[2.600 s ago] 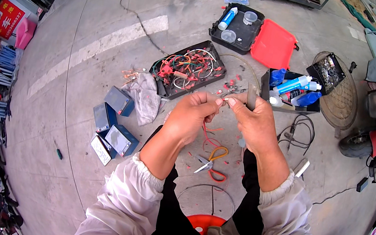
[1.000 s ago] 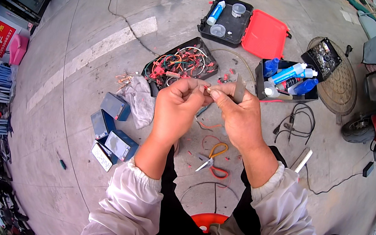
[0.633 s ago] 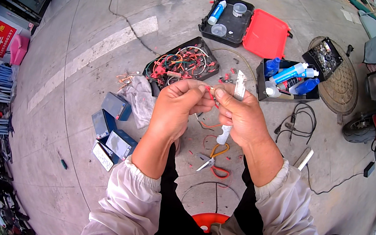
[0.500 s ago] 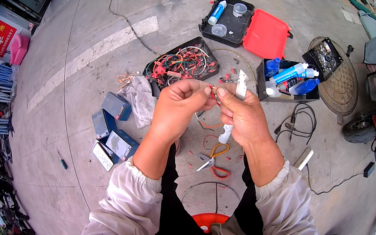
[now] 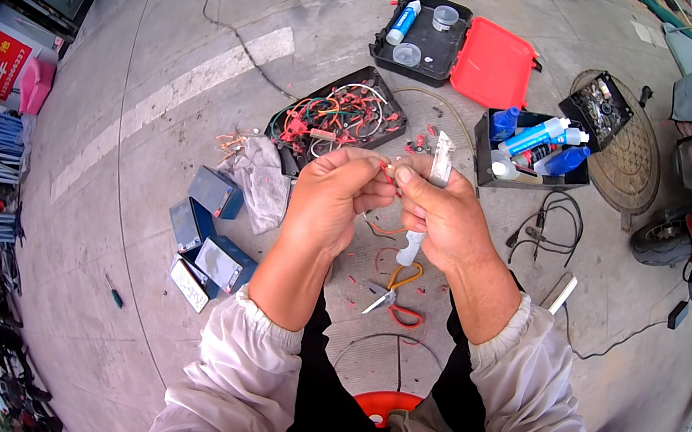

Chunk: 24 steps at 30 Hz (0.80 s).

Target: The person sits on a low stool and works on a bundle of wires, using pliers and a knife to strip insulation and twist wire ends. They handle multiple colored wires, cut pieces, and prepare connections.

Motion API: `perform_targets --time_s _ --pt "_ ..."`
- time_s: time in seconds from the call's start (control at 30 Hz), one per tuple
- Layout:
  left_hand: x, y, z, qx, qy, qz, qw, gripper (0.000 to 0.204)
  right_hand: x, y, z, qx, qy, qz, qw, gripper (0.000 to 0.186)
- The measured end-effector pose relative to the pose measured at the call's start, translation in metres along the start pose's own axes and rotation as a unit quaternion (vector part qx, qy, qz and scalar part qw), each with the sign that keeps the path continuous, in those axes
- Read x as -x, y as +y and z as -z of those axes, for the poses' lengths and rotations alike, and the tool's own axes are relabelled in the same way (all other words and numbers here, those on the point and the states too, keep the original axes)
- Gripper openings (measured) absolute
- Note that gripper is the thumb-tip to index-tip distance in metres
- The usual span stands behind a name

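Note:
My left hand (image 5: 326, 201) is closed in a pinch on a small red piece (image 5: 388, 170), perhaps a wire end or connector, mostly hidden by the fingers. Against it, tip to tip, my right hand (image 5: 449, 220) presses thumb and finger on the same piece. A utility knife (image 5: 409, 249) with a white handle is tucked in the right hand's fingers, its blade pointing away from me. Below the hands, on the ground, lie scissors (image 5: 404, 315) with orange and yellow handles. Just beyond them stands a black tray (image 5: 394, 135) heaped with coloured wires and red connectors.
A grey rag (image 5: 259, 185) and several blue batteries (image 5: 227, 262) lie at the left. Right of the hands are a black box (image 5: 501, 178) of tubes and bottles and a black cable (image 5: 556, 242). Farther off sits an open toolbox with a red lid (image 5: 495, 65).
Both hands stay together with small finger shifts around the red piece. The knife has tilted slightly with the right hand. The surroundings look the same.

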State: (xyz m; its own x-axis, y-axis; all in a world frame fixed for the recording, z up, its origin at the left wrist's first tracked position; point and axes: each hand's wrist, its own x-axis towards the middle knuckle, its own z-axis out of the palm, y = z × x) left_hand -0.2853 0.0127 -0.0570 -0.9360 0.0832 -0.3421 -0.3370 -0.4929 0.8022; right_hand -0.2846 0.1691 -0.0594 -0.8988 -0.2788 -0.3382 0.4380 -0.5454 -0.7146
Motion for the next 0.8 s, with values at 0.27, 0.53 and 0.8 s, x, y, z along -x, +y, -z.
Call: perform_targets --time_s 0.27,0.53,0.8 --pt "0.001 -0.001 -0.004 0.002 0.011 -0.022 1.0 0.011 0.012 -0.003 -0.005 0.079 0.031 0.034 0.996 0.008" --pt "0.007 -0.003 -0.006 -0.325 0.042 -0.15 0.933 0.011 0.015 -0.012 -0.016 0.451 0.093 0.288 0.84 0.016" --pt "0.008 -0.005 -0.011 -0.413 0.042 -0.191 0.889 0.01 0.005 0.002 -0.004 0.524 0.086 0.344 0.774 0.012"
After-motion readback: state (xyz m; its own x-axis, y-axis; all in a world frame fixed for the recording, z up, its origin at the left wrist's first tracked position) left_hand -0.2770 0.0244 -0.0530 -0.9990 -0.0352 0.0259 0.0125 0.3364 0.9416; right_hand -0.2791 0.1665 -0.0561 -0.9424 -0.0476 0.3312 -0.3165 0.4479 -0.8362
